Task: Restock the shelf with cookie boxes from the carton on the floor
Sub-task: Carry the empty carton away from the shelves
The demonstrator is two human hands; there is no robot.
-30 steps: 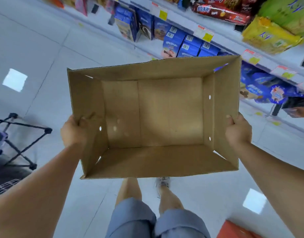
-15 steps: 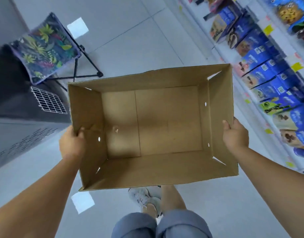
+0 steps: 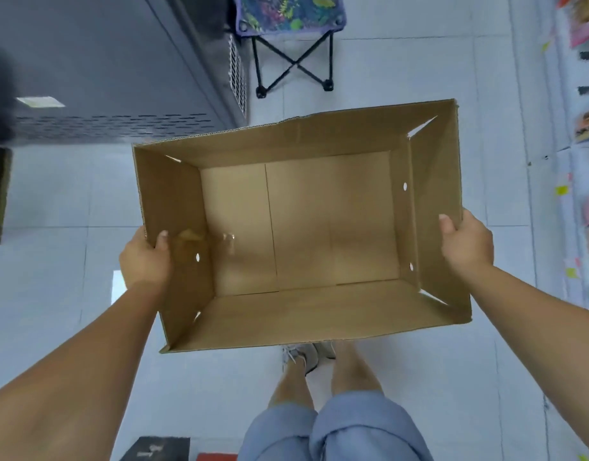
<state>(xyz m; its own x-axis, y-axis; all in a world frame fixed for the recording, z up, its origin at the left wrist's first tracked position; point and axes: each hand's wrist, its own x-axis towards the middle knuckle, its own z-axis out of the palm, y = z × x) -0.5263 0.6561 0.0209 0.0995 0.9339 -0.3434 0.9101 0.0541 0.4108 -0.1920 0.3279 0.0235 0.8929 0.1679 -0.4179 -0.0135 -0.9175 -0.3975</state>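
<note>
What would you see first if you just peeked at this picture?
The big brown carton in the middle, open at the top with nothing inside. The left hand and right hand grip its two side walls and hold it up. Past it, at the top, stands a folding stool with a leafy seat.

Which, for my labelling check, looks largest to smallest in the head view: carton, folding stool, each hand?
1. carton
2. folding stool, farther off and cropped at the top edge
3. left hand and right hand look alike; not ranked

Carton (image 3: 319,227) mouth open; folding stool (image 3: 286,15) beyond.
</note>
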